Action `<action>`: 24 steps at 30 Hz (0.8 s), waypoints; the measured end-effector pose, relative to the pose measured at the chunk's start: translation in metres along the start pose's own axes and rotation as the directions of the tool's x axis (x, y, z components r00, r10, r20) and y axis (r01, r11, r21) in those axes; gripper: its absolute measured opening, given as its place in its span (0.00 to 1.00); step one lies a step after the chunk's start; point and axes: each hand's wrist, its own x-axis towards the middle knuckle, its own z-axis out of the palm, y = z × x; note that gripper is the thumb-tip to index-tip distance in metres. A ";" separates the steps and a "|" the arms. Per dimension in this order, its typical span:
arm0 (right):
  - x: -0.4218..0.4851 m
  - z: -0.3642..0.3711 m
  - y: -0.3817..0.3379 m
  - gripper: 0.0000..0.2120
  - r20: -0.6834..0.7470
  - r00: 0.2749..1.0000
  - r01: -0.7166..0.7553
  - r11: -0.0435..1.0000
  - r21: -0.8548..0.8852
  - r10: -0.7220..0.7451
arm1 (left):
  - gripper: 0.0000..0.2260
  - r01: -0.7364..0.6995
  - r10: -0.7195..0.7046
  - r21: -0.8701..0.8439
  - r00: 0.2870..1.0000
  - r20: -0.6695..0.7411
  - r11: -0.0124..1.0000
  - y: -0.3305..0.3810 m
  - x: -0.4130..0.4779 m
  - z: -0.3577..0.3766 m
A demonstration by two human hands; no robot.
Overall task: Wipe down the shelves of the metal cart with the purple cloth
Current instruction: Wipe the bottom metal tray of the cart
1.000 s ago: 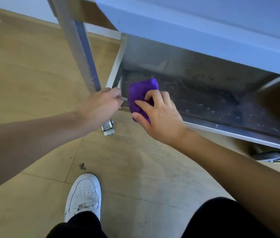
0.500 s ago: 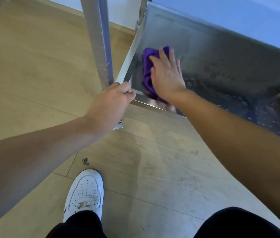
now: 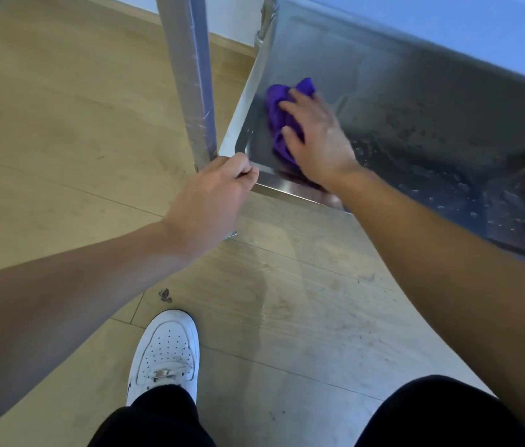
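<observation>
Head view shows the right hand, fingers spread, pressing the purple cloth into the lower shelf corner, droplets remaining toward three o'clock, while the left hand clamps the cart's corner.

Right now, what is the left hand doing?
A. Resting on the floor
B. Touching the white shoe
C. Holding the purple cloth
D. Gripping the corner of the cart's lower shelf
D: the left hand is closed on the corner of the lower shelf beside the cart leg, while the right hand presses the purple cloth on the shelf.
</observation>
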 end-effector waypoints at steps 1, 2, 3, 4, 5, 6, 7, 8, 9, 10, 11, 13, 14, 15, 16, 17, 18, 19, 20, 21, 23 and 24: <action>0.002 -0.003 0.007 0.21 -0.031 0.996 -0.083 0.997 -0.009 0.083 | 0.23 0.006 -0.006 0.000 1.000 0.004 1.000 0.001 0.001 -0.001; 0.003 -0.005 0.012 0.20 -0.050 0.985 -0.165 0.986 -0.009 0.165 | 0.23 0.008 -0.008 -0.001 1.000 0.008 1.000 0.002 0.001 -0.002; 0.004 -0.006 0.013 0.20 -0.065 0.973 -0.220 0.975 -0.009 0.219 | 0.23 0.008 -0.008 -0.002 1.000 0.010 1.000 0.003 0.001 -0.003; 0.003 -0.004 0.009 0.20 -0.077 0.971 -0.228 0.973 -0.013 0.227 | 0.23 0.006 -0.006 -0.003 1.000 0.009 1.000 0.003 0.001 -0.004; 0.001 0.000 0.000 0.20 -0.079 0.978 -0.194 0.981 -0.010 0.192 | 0.23 0.003 -0.003 -0.003 1.000 0.006 1.000 0.003 0.000 -0.004; 0.000 0.005 -0.011 0.20 -0.062 0.990 -0.127 0.992 0.002 0.127 | 0.22 0.000 0.000 -0.001 1.000 0.002 1.000 0.003 0.000 -0.004; -0.002 0.012 -0.023 0.20 -0.029 0.998 -0.046 0.999 0.025 0.047 | 0.22 -0.003 0.003 0.001 1.000 -0.001 1.000 0.003 -0.001 -0.004; -0.004 0.017 -0.033 0.20 0.004 1.000 0.027 0.998 0.051 -0.027 | 0.22 -0.005 0.005 0.003 1.000 -0.003 1.000 0.003 -0.002 -0.004; -0.006 0.021 -0.040 0.20 0.026 0.997 0.075 0.994 0.078 -0.077 | 0.23 -0.008 0.008 0.006 1.000 -0.007 1.000 0.003 -0.002 -0.004; -0.006 0.023 -0.043 0.19 0.036 0.994 0.103 0.990 0.097 -0.107 | 0.24 -0.015 0.015 0.008 1.000 -0.010 1.000 0.002 -0.003 -0.004; -0.004 0.022 -0.042 0.19 0.043 0.991 0.120 0.987 0.107 -0.125 | 0.25 -0.022 0.022 0.013 1.000 -0.013 1.000 0.002 -0.003 -0.003; 0.001 0.018 -0.035 0.19 0.059 0.987 0.144 0.985 0.094 -0.150 | 0.26 -0.029 0.029 0.020 1.000 -0.006 0.999 0.000 -0.004 -0.001; 0.004 0.017 -0.029 0.19 0.055 0.989 0.136 0.987 0.088 -0.141 | 0.25 -0.027 0.027 0.025 1.000 -0.002 0.999 -0.001 -0.005 0.000; 0.005 0.015 -0.022 0.19 0.037 0.994 0.099 0.991 0.086 -0.103 | 0.24 -0.025 0.025 0.025 1.000 0.008 0.999 -0.003 -0.005 0.002; 0.006 0.012 -0.015 0.19 0.006 0.999 0.044 0.995 0.088 -0.044 | 0.23 -0.028 0.027 0.021 0.999 0.019 0.999 -0.004 -0.004 0.004; 0.006 0.008 -0.007 0.19 -0.026 0.999 -0.022 0.996 0.090 0.024 | 0.24 -0.034 0.034 0.016 0.999 0.034 0.999 -0.005 -0.004 0.004; 0.003 0.004 -0.001 0.19 -0.044 0.995 -0.086 0.992 0.090 0.090 | 0.24 -0.042 0.041 0.015 0.998 0.050 0.999 -0.006 -0.003 0.004; 0.000 0.002 0.002 0.19 -0.046 0.988 -0.145 0.985 0.091 0.150 | 0.24 -0.045 0.044 0.015 0.997 0.055 0.999 -0.006 -0.002 0.004; -0.003 0.001 0.000 0.19 -0.038 0.981 -0.186 0.979 0.088 0.189 | 0.23 -0.038 0.038 0.012 0.998 0.053 0.999 -0.006 -0.002 0.003; -0.006 0.002 -0.007 0.19 -0.029 0.980 -0.195 0.977 0.082 0.198 | 0.22 -0.027 0.027 0.011 0.999 0.041 1.000 -0.004 -0.002 0.001; -0.012 0.011 -0.028 0.19 -0.021 0.994 -0.105 0.993 0.053 0.106 | 0.23 -0.014 0.014 0.021 1.000 0.017 1.000 0.001 -0.001 -0.002; -0.014 0.018 -0.037 0.19 -0.006 0.999 -0.047 0.998 0.051 0.047 | 0.24 -0.014 0.014 0.031 1.000 0.011 0.999 0.003 -0.001 -0.005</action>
